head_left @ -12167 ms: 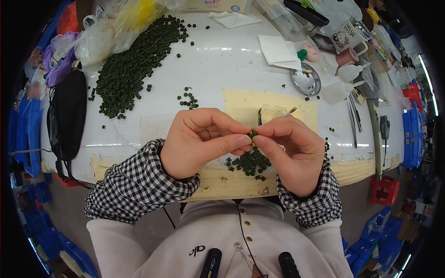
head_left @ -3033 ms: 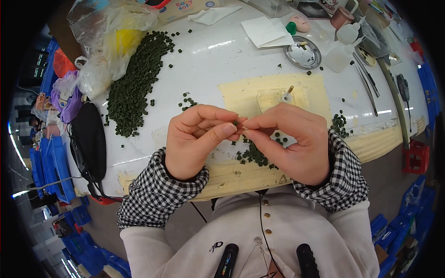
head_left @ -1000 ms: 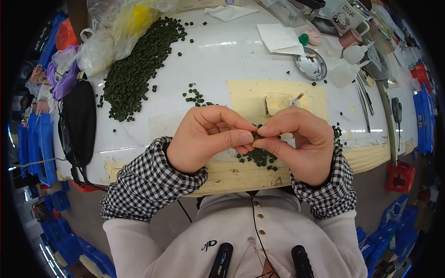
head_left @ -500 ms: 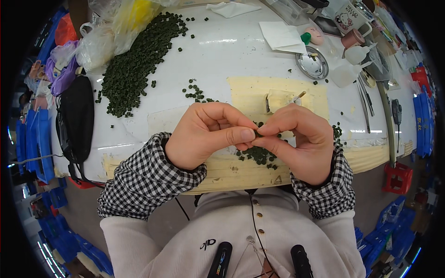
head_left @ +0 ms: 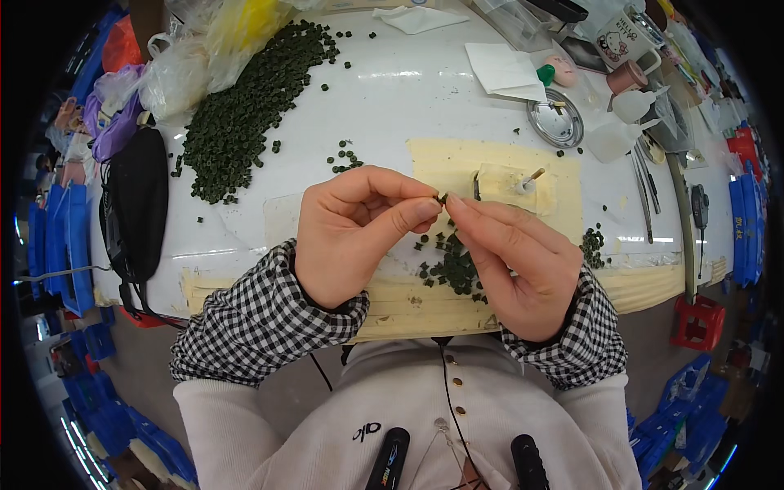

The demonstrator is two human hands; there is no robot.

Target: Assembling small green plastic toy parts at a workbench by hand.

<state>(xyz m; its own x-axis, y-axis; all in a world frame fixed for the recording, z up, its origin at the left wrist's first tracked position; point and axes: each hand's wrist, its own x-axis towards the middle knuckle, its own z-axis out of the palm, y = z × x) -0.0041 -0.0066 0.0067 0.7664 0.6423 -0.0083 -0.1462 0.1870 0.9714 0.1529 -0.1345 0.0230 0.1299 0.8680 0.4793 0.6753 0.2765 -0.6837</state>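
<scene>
While I watched through the head camera from my distant post, the left hand (head_left: 347, 233) had its thumb and index finger pinched on a small dark green piece (head_left: 442, 198), raised above the table (head_left: 376, 106) in front of the person's chest. Against that same piece, or just beside it, lay the leading fingertip of the right hand (head_left: 527, 273); its thumb sat lower, and I could not tell whether it gripped anything.

As I judged it, this one piece was in mid-handling, with plenty left over. A big heap (head_left: 245, 114) of similar pieces spread across the far left, a loose cluster (head_left: 453, 265) lay just below the hands, and smaller groups rested beyond the left hand (head_left: 345, 155) and right of the right wrist (head_left: 593, 247). I could not make out which of these, if any, were finished. Near the right hand, a stick (head_left: 535, 174) leaned in a white holder (head_left: 523, 186) on a yellow sheet (head_left: 441, 159), touched by neither hand
</scene>
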